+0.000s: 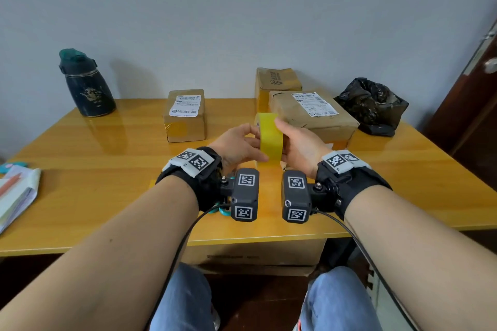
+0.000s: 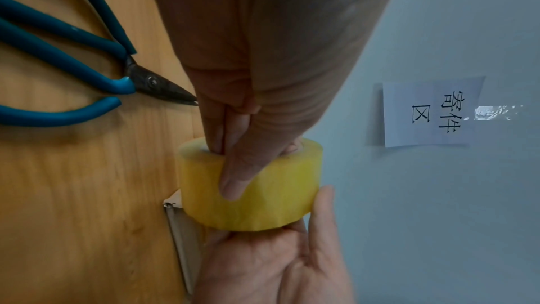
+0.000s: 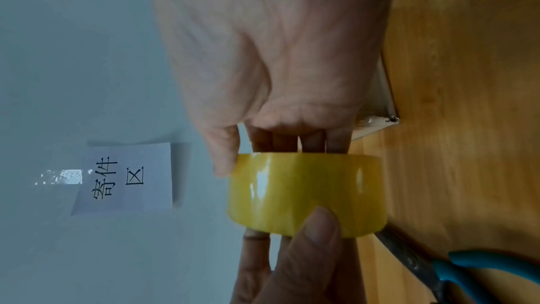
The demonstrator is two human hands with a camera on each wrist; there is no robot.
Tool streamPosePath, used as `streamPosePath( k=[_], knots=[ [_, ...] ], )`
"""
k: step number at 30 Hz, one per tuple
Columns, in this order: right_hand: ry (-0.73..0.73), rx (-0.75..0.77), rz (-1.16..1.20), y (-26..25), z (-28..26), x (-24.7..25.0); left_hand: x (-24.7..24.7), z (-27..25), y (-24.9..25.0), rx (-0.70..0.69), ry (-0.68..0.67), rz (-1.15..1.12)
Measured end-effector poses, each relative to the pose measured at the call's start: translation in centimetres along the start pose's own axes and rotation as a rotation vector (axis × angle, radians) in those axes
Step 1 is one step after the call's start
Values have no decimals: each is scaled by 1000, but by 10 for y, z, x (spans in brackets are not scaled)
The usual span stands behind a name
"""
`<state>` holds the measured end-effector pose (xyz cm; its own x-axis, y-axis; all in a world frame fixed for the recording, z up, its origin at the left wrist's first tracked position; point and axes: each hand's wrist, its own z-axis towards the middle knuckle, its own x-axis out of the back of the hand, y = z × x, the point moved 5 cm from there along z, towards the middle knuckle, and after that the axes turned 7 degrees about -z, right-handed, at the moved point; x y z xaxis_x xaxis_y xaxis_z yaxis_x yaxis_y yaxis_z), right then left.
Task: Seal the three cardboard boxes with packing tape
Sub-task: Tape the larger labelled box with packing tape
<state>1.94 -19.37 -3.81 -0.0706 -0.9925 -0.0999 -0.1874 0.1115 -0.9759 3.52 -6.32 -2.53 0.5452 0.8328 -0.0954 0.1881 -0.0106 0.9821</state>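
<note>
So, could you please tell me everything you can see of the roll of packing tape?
The roll of packing tape is translucent yellow and glossy, a wide, thick roll. It is held up on edge above the wooden table, touching neither table nor boxes. The left hand has fingers in its core and thumb on the outer face; the right hand grips the other side.

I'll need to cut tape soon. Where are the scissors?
The scissors lie on the table under the left hand, near the front edge, mostly hidden in the head view.
</note>
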Motion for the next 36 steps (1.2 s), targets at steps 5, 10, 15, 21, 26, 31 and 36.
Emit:
streamPosePath(
  k=[5, 10, 15, 21, 26, 31, 36],
  knots=[
    [-54, -41, 4, 9, -1, 7, 2, 7, -5, 56, 18, -82],
    [-171, -50, -28, 14, -6, 7, 6, 16, -13, 143, 122, -217],
    [-182, -43, -92, 11, -8, 11, 7, 24, -20, 212, 114, -287],
    [-113, -42, -110, 12, -5, 16, 4, 26, -27, 256, 65, -258],
    [-99, -12, -106, 14, -5, 18, -3, 23, -25, 256, -2, -286],
    [-100, -27, -78, 19, -3, 20, 0, 26, -40, 278, 53, -411],
    [-104, -121, -79, 21, -3, 16, 7, 41, -51, 223, 102, -533]
  ],
)
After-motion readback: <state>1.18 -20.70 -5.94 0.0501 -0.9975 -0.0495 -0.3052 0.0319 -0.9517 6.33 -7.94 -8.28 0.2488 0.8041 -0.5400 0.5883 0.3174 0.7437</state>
